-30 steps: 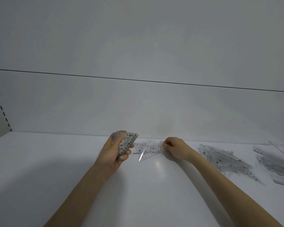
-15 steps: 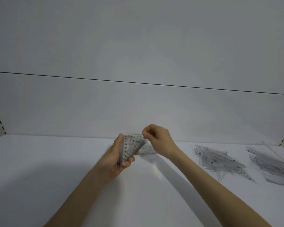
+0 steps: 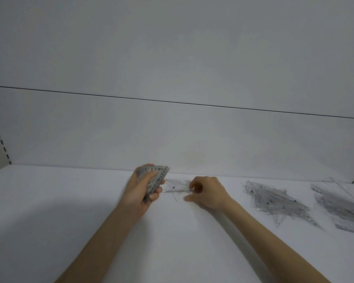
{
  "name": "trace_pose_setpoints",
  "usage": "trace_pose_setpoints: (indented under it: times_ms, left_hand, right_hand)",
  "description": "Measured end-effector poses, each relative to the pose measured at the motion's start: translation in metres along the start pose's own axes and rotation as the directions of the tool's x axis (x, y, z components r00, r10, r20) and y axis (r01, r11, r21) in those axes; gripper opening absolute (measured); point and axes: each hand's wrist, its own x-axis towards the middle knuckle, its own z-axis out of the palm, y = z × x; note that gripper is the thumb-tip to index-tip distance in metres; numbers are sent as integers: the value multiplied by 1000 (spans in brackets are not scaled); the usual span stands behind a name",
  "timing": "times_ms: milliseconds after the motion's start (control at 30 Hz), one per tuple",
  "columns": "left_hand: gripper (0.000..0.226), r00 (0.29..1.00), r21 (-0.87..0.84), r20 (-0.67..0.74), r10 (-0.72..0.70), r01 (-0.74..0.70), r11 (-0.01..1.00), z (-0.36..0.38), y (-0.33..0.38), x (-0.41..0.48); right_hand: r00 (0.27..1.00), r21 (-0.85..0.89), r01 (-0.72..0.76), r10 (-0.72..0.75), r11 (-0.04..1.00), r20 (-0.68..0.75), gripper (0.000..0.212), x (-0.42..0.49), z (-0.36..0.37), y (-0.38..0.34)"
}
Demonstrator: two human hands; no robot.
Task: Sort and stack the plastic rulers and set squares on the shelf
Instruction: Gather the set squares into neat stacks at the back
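My left hand (image 3: 140, 190) grips a small stack of clear plastic set squares (image 3: 156, 178), held upright above the white shelf (image 3: 70, 211). Just right of it, a few clear set squares (image 3: 177, 186) lie flat on the shelf. My right hand (image 3: 207, 194) reaches down to them, its index finger and thumb curled at the right edge of the top piece. Whether the fingers pinch it or only touch it is unclear.
A loose pile of clear set squares (image 3: 274, 203) lies to the right. Farther right, at the frame's edge, sits a heap of clear straight rulers (image 3: 343, 209). The shelf's back wall (image 3: 172, 139) rises close behind the hands.
My right hand, which had brought a set square up to the stack in my left hand, has dropped back to the pieces lying on the shelf. My left hand keeps its stack.
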Motion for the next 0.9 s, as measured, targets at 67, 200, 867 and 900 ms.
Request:
trace_pose_setpoints:
  times_ms: [67, 200, 867, 900]
  left_hand:
    - [11, 1000, 7, 3, -5, 5, 1000, 0, -1, 0]
    - [12, 1000, 6, 2, -13, 13, 1000, -1, -1, 0]
    - [33, 989, 70, 114, 97, -105, 992, 6, -8, -4]
    - [35, 987, 69, 120, 106, -115, 991, 6, -9, -5]
  right_hand:
    - [1000, 66, 22, -23, 998, 13, 30, 1, -1, 3]
    - [1000, 326, -5, -5, 945, 31, 13, -2, -12, 5]
    - [994, 891, -70, 103, 449, 26, 13, -67, -26, -66]
    - [990, 908, -100, 129, 407, 51, 15, -65, -22, -71]
